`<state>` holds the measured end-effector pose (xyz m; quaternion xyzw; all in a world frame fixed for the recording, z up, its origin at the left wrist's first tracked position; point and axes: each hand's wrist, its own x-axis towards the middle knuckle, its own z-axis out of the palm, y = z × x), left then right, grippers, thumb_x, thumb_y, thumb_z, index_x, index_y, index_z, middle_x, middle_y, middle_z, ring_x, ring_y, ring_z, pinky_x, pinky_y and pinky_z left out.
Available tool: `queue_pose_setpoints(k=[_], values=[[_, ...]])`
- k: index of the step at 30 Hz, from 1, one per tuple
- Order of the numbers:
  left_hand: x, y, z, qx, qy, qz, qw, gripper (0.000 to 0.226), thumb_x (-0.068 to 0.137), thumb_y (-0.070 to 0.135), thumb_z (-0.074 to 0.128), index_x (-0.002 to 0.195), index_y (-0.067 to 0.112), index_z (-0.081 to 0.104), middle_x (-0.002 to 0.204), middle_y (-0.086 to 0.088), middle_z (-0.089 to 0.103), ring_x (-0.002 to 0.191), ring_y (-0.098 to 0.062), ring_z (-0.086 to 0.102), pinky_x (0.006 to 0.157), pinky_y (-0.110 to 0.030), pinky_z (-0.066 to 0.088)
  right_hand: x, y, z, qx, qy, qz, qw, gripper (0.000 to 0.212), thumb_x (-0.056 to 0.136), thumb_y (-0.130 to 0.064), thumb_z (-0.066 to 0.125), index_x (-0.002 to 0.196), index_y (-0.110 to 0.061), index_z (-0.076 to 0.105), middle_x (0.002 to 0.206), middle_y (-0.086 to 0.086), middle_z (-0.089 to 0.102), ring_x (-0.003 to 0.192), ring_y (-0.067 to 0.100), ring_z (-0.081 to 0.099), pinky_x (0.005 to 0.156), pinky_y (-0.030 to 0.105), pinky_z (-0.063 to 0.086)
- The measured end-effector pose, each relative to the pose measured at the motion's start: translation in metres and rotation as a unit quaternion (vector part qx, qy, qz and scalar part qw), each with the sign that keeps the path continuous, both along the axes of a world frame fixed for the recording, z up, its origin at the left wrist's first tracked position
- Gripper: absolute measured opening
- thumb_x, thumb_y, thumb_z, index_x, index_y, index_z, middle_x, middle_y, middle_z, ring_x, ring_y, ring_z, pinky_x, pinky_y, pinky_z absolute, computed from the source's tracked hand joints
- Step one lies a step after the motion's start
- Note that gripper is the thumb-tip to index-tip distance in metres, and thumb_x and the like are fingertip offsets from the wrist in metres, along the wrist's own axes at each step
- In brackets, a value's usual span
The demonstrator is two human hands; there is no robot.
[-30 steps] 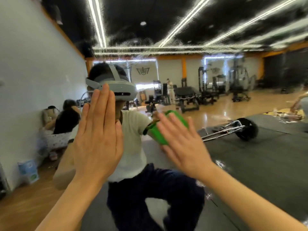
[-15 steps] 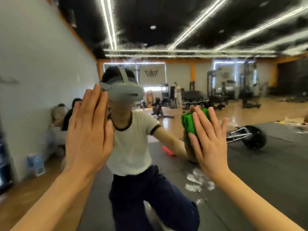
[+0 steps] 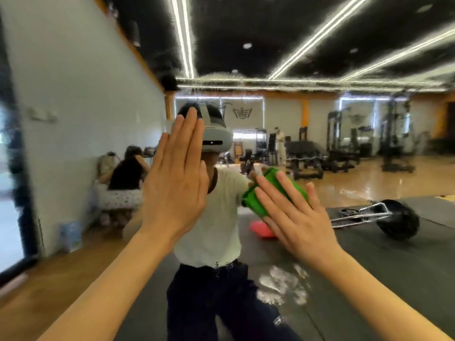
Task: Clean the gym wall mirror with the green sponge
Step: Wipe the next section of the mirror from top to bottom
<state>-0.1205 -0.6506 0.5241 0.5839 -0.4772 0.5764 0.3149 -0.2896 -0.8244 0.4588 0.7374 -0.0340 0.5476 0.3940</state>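
- Your right hand [image 3: 299, 217], fingers straight, presses the green sponge [image 3: 268, 193] flat on the mirror [image 3: 369, 254], frame centre-right.
- Sponge sits under your fingers.
- Your left hand [image 3: 176, 183]: flat, empty, centre-left.

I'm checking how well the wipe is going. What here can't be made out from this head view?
- Most of the green sponge: covered by the right hand.
- Left hand: palm side hidden, contact with the mirror unclear.
- White smears: blurred, foam or residue unclear.
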Motion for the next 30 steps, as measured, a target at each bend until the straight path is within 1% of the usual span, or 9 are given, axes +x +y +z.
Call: queue_pose_setpoints(k=[2, 6, 10, 14, 17, 20, 24, 27, 30], values=[[-0.001, -0.001, 0.0, 0.003, -0.004, 0.005, 1.0, 0.061, 0.102, 0.016, 0.034, 0.159, 0.002, 0.018, 0.168, -0.013, 0.015, 0.156, -0.025, 0.011, 0.127, -0.032, 0.0, -0.027, -0.024, -0.001, 0.095, -0.036, 0.051, 0.994, 0.049, 0.111, -0.027, 0.029, 0.156, -0.01, 0.025, 0.169, -0.003, 0.009, 0.156, 0.023, 0.008, 0.126, 0.046, 0.002], [0.001, -0.001, 0.0, 0.005, -0.008, 0.011, 1.0, 0.061, 0.103, 0.017, 0.032, 0.16, 0.003, 0.016, 0.169, -0.01, 0.01, 0.156, -0.017, 0.002, 0.127, -0.032, 0.0, 0.009, 0.01, 0.0, 0.29, -0.241, 0.113, 0.919, 0.056, 0.102, -0.011, 0.043, 0.154, -0.006, 0.027, 0.163, 0.008, 0.025, 0.154, 0.025, 0.009, 0.125, 0.048, 0.002], [0.001, -0.001, 0.001, 0.008, -0.009, 0.001, 1.0, 0.06, 0.102, 0.015, 0.032, 0.159, 0.0, 0.02, 0.168, -0.014, 0.014, 0.155, -0.017, 0.003, 0.127, -0.032, -0.001, 0.075, 0.066, 0.029, 0.161, -0.144, 0.107, 0.97, 0.08, 0.084, 0.005, 0.07, 0.153, -0.004, 0.031, 0.16, 0.009, 0.024, 0.151, 0.023, 0.014, 0.126, 0.041, -0.001], [0.001, -0.001, 0.0, 0.01, -0.008, 0.015, 1.0, 0.06, 0.103, 0.017, 0.03, 0.159, 0.0, 0.019, 0.168, -0.015, 0.013, 0.156, -0.021, 0.006, 0.127, -0.031, -0.002, 0.03, 0.024, 0.049, 0.036, 0.007, 0.075, 0.997, 0.053, 0.105, -0.018, 0.048, 0.155, -0.009, 0.031, 0.162, 0.009, 0.028, 0.152, 0.021, 0.017, 0.127, 0.041, 0.003], [0.0, -0.001, 0.0, 0.009, -0.006, 0.007, 1.0, 0.06, 0.103, 0.018, 0.029, 0.159, 0.001, 0.018, 0.168, -0.014, 0.013, 0.156, -0.023, 0.008, 0.127, -0.032, -0.001, -0.027, -0.024, 0.039, 0.148, -0.066, 0.062, 0.985, 0.051, 0.109, -0.028, 0.029, 0.156, -0.009, 0.023, 0.164, 0.006, 0.022, 0.154, 0.023, 0.013, 0.127, 0.04, 0.0], [0.0, -0.002, 0.0, 0.006, -0.01, 0.005, 1.0, 0.06, 0.103, 0.018, 0.028, 0.159, 0.002, 0.015, 0.168, -0.012, 0.012, 0.156, -0.021, 0.005, 0.127, -0.033, 0.0, -0.017, -0.009, 0.035, 0.265, -0.202, 0.077, 0.94, 0.054, 0.106, -0.022, 0.031, 0.157, -0.008, 0.018, 0.164, 0.009, 0.021, 0.154, 0.022, 0.009, 0.126, 0.037, -0.004], [0.001, -0.003, 0.001, 0.008, -0.009, 0.014, 1.0, 0.059, 0.103, 0.018, 0.029, 0.159, 0.0, 0.017, 0.168, -0.012, 0.011, 0.156, -0.019, 0.004, 0.127, -0.033, 0.0, 0.056, 0.051, 0.062, 0.151, -0.121, 0.082, 0.978, 0.063, 0.098, -0.008, 0.055, 0.155, -0.008, 0.03, 0.162, 0.014, 0.03, 0.152, 0.029, 0.02, 0.125, 0.046, 0.009], [0.0, -0.004, 0.001, 0.012, -0.006, 0.024, 1.0, 0.059, 0.104, 0.019, 0.027, 0.159, 0.0, 0.018, 0.168, -0.013, 0.013, 0.156, -0.022, 0.007, 0.127, -0.033, 0.0, 0.041, 0.039, 0.085, 0.03, -0.034, 0.06, 0.997, 0.051, 0.104, -0.022, 0.049, 0.152, -0.006, 0.041, 0.159, 0.012, 0.037, 0.149, 0.028, 0.031, 0.124, 0.044, 0.021], [-0.001, -0.003, 0.0, 0.01, -0.004, 0.021, 1.0, 0.06, 0.103, 0.02, 0.027, 0.159, 0.0, 0.019, 0.168, -0.013, 0.013, 0.156, -0.023, 0.008, 0.127, -0.033, 0.0, -0.015, -0.01, 0.087, 0.131, -0.084, 0.049, 0.987, 0.055, 0.105, -0.027, 0.04, 0.156, -0.008, 0.031, 0.163, 0.012, 0.029, 0.152, 0.025, 0.021, 0.126, 0.04, 0.007]])
